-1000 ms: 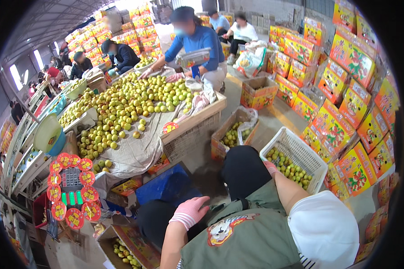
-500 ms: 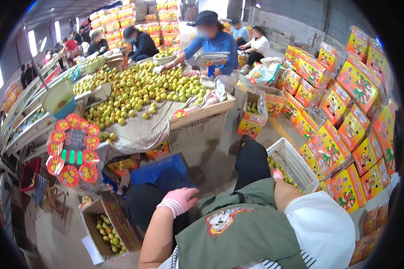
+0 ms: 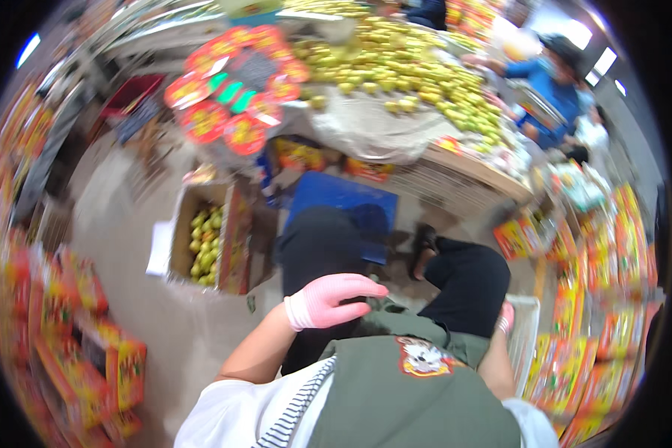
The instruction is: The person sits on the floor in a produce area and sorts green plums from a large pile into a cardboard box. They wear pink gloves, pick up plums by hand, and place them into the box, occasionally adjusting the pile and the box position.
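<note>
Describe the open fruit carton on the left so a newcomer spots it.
Find the cloth-covered table, then the blue platform in front of it. Left of that stands an open carton. Unlike the red-and-yellow cartons at far left, it visibly holds yellow-green fruit and has a white sheet beside it.

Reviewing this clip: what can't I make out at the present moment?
All in the head view, now:
- The right hand: its fingers are mostly hidden behind the right leg, so I cannot tell whether it holds anything.
- The white crate: largely covered by that leg and the right forearm; its contents cannot be made out.
- The round red labels: details smeared by motion blur.
</note>
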`<state>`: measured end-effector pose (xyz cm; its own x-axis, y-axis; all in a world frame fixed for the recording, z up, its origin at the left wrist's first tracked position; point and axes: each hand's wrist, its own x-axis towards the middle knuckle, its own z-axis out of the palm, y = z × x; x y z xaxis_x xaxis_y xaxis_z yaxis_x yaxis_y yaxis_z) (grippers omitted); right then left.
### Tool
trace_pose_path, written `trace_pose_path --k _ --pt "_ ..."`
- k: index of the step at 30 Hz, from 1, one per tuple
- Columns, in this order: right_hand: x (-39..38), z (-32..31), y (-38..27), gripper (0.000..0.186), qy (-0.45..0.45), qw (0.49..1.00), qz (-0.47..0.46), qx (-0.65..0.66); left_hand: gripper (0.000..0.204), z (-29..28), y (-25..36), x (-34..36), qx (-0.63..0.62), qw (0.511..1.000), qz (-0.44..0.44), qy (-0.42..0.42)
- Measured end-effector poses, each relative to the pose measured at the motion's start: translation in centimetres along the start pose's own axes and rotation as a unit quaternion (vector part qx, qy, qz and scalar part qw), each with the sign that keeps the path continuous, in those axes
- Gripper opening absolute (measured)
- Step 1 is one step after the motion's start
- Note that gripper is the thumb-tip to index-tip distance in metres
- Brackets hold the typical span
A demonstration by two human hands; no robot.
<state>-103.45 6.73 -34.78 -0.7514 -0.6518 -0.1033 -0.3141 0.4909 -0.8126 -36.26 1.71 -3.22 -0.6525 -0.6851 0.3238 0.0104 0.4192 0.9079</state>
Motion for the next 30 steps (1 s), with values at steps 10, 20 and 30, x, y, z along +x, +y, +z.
trace_pose_path --k 10,20,30 --pt "9.0 4.7 -29.0 0.039 0.041 0.941 -0.337 -0.011 0.050 0.3 -8.9 -28.7 0.071 0.681 -0.516 0.516" --pt "9.6 17.7 -41.7 0.041 0.013 0.865 -0.502 0.003 0.059 12.2 -3.6 -41.9 -0.010 0.409 -0.653 0.638" --pt "10.4 18.7 -39.8 0.042 -0.079 0.830 -0.537 -0.128 0.056 -4.3 8.1 -61.3 0.426 0.315 -0.582 0.617"
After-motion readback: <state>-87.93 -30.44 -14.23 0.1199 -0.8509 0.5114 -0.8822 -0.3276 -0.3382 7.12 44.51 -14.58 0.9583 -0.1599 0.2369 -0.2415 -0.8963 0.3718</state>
